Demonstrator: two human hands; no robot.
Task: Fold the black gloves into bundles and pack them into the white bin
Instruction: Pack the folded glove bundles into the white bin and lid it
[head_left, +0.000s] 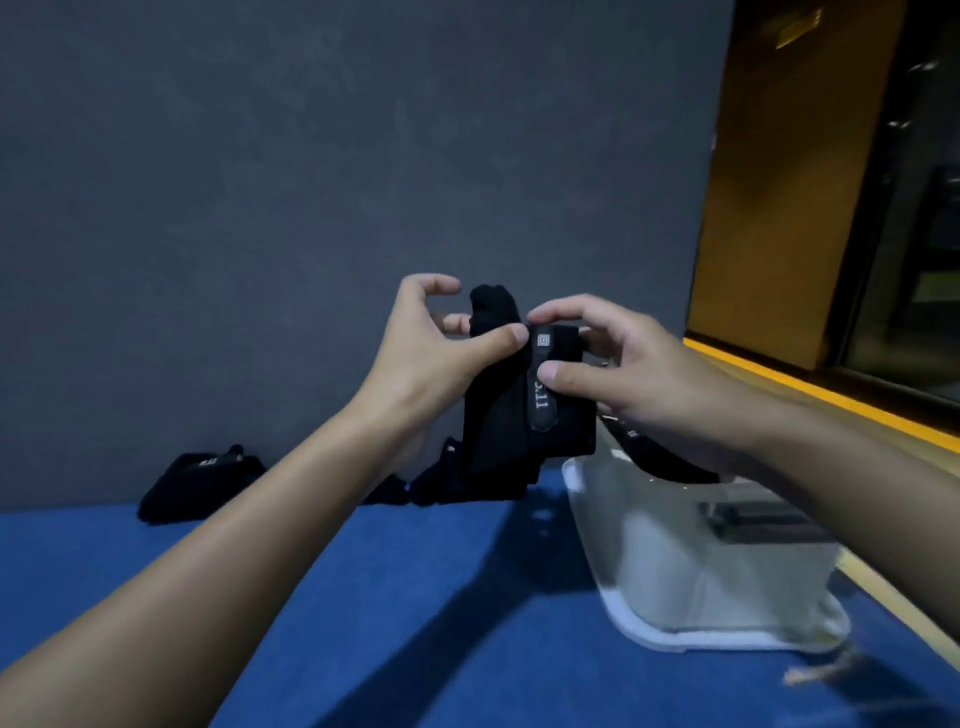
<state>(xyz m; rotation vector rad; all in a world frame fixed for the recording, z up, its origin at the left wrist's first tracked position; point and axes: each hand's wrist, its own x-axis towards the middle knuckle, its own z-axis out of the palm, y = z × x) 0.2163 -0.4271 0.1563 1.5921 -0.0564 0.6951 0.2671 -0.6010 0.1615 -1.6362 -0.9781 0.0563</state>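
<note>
Presently, held gloves (519, 415): black pair, raised at frame centre above the blue bench (415, 597), kept clear of it so that both sides can be worked.
Left hand (415, 358): thumb and fingers pinch the upper edge, steadying the fold.
Right hand (618, 374): pinches the labelled strap, probably to wrap it round.
White bin (675, 561): lower right, close by; dark items inside.
Spare gloves (197, 486): left, by the wall, unpacked.

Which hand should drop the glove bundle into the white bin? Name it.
Right. The right hand pinches the glove bundle on the white bin's side; the left hand holds it from the far side.
</note>
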